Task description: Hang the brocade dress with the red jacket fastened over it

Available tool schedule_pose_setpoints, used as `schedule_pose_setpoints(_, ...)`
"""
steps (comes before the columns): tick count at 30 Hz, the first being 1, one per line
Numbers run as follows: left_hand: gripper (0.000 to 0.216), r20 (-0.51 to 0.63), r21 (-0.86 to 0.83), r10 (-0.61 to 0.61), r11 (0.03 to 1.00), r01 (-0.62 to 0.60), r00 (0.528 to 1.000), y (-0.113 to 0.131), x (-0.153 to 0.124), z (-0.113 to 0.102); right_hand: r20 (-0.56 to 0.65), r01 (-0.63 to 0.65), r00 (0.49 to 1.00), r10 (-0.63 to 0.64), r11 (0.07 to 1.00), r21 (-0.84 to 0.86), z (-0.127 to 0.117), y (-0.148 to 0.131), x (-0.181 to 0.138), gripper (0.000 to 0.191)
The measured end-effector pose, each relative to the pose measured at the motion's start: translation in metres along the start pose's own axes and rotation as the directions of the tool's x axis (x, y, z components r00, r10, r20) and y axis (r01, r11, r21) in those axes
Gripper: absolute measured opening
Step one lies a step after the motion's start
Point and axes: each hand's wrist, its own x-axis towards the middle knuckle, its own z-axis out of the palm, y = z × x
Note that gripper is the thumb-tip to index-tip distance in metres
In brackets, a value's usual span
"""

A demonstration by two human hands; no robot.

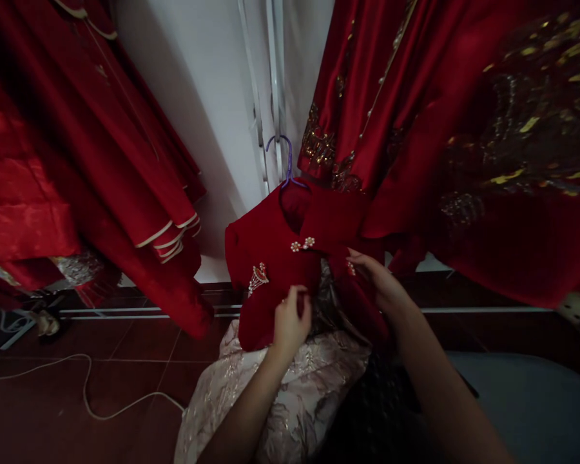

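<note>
A red jacket (pixel 275 238) hangs in front of me on a purple hanger (pixel 289 158). Flower-shaped pearl clasps (pixel 303 245) join its front near the neck, and a beaded fan-shaped ornament (pixel 258 277) sits on one side. My left hand (pixel 292 320) is closed at one front edge of the jacket, its fingers curled on the cloth. The opposite front panel, pulled apart lower down, is gripped by my right hand (pixel 379 283), close to another pearl clasp (pixel 350 267). Beneath the jacket shows a pale patterned brocade skirt (pixel 270 393).
Red garments (pixel 125 129) hang at the left, and red satin garments with gold sequins (pixel 367 109) at the right. White rack poles (pixel 275 71) stand behind the hanger. A white cable (pixel 89 393) crosses the tiled floor. A grey-blue surface (pixel 526 399) lies at lower right.
</note>
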Motion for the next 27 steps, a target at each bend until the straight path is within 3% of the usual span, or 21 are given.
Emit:
schedule_pose_setpoints(1,0.027,0.083,0.03,0.007,0.999,-0.01,0.997,-0.013,-0.006,0.014,0.012,-0.005,1.0,0.005,1.0,0.015,0.0,-0.002,-0.001,0.03)
schedule_pose_setpoints(4,0.041,0.156,0.076,0.017,0.997,-0.029,0.988,-0.042,-0.017,0.039,-0.011,-0.003,1.0,0.002,0.998,-0.067,0.004,0.0,-0.002,0.029)
schedule_pose_setpoints(6,0.042,0.182,0.062,0.014,0.998,-0.026,0.983,-0.052,-0.02,0.043,0.0,0.013,1.0,-0.013,0.986,-0.167,0.01,0.009,0.0,0.029)
schedule_pose_setpoints(10,0.034,0.135,-0.129,-0.084,0.986,0.101,0.987,-0.058,-0.016,0.038,0.184,0.131,0.981,-0.052,0.884,-0.449,0.025,0.035,0.006,0.028)
schedule_pose_setpoints(12,0.033,0.088,-0.357,-0.219,0.904,0.236,0.972,-0.057,-0.009,0.035,0.207,0.204,0.974,-0.096,0.773,-0.6,0.029,0.046,0.01,0.023)
schedule_pose_setpoints(14,0.035,0.105,-0.566,-0.334,0.755,0.333,0.937,-0.053,0.001,0.03,0.19,0.23,0.972,-0.135,0.693,-0.683,0.029,0.053,0.012,0.018)
schedule_pose_setpoints(17,0.031,0.146,-0.683,-0.359,0.638,0.356,0.922,-0.039,0.016,0.019,0.217,0.261,0.965,-0.15,0.669,-0.696,0.026,0.053,0.011,0.016)
schedule_pose_setpoints(20,0.027,0.052,-0.566,-0.359,0.758,0.324,0.932,-0.026,0.024,0.006,0.185,0.254,0.967,-0.173,0.655,-0.712,0.025,0.042,0.006,0.02)
schedule_pose_setpoints(22,0.03,-0.087,-0.447,-0.353,0.849,0.28,0.931,-0.021,0.025,-0.004,0.11,0.236,0.967,-0.228,0.657,-0.716,0.029,0.031,0.001,0.023)
schedule_pose_setpoints(24,0.033,-0.252,-0.374,-0.343,0.897,0.236,0.905,-0.02,0.024,-0.013,0.064,0.245,0.958,-0.279,0.681,-0.69,0.036,0.021,-0.005,0.024)
schedule_pose_setpoints(27,0.034,-0.398,-0.334,-0.34,0.919,0.211,0.852,-0.022,0.021,-0.025,0.136,0.275,0.96,-0.246,0.727,-0.629,0.051,0.011,-0.015,0.023)
